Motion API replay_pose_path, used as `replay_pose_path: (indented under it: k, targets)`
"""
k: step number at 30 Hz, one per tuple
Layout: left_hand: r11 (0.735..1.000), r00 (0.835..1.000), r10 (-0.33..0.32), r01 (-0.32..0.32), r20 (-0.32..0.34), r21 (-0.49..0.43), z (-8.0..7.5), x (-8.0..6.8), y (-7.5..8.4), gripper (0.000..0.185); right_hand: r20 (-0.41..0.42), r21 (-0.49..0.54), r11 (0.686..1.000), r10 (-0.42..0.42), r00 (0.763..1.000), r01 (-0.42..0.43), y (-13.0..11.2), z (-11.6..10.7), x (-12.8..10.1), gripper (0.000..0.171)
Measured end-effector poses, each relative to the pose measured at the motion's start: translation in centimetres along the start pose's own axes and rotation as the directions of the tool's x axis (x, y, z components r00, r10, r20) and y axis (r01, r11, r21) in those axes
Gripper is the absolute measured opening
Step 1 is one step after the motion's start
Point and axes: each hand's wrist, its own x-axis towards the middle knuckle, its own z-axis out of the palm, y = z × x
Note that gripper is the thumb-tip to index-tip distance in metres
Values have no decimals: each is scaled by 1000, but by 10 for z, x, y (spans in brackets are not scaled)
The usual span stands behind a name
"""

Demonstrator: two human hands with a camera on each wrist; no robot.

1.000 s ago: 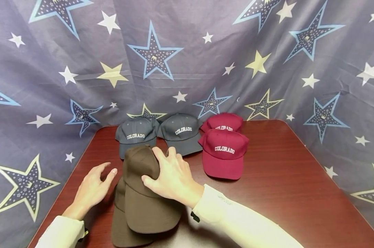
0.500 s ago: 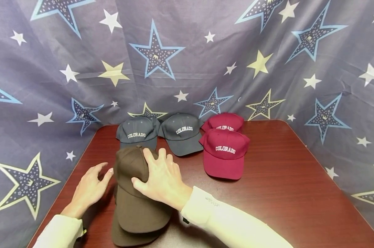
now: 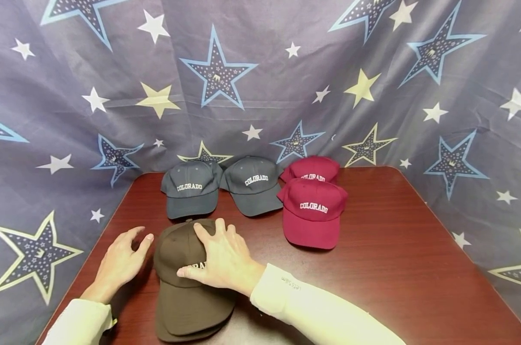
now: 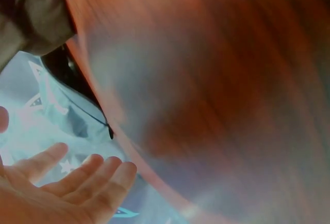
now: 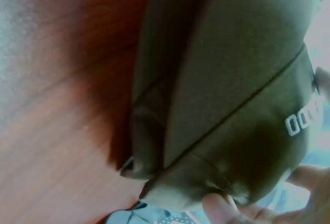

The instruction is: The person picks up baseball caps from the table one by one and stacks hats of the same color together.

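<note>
In the head view, a brown baseball cap (image 3: 195,306) sits on another brown cap (image 3: 161,328), whose brim edge peeks out at the left and below. My right hand (image 3: 225,261) grips the upper cap's crown from above, covering part of its white lettering. The right wrist view shows fingertips (image 5: 219,208) against that crown, with the lower cap (image 5: 157,44) tucked beneath. Just left of the caps, my left hand (image 3: 121,258) is held with fingers loosely spread and nothing in them.
Two dark blue-grey COLORADO caps (image 3: 191,189) (image 3: 253,187) stand side by side at the table's back. To their right, a maroon cap (image 3: 314,211) stands in front of another maroon cap (image 3: 312,165). A star-patterned cloth (image 3: 251,86) hangs around the reddish-brown table (image 3: 394,258).
My right hand has brought the upper brown cap left and down onto the lower one, and its lettering now shows. The left hand has barely moved.
</note>
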Motion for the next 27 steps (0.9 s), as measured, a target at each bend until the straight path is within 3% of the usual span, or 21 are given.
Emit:
replay_pose_path:
  k: [14,22,27]
  targets:
    - [1000,1000,-3,3,-7,2,-1,1,-1,63,-15,-50,999,-14,1000,13,2,25,-3,113]
    - [1000,1000,4,-4,-12,-1,-1,-1,2,62,-22,-39,999,-4,1000,3,3,27,-5,115]
    - [1000,1000,10,-10,-15,-3,-1,0,5,61,-27,1,1000,11,1000,-11,6,21,-7,107]
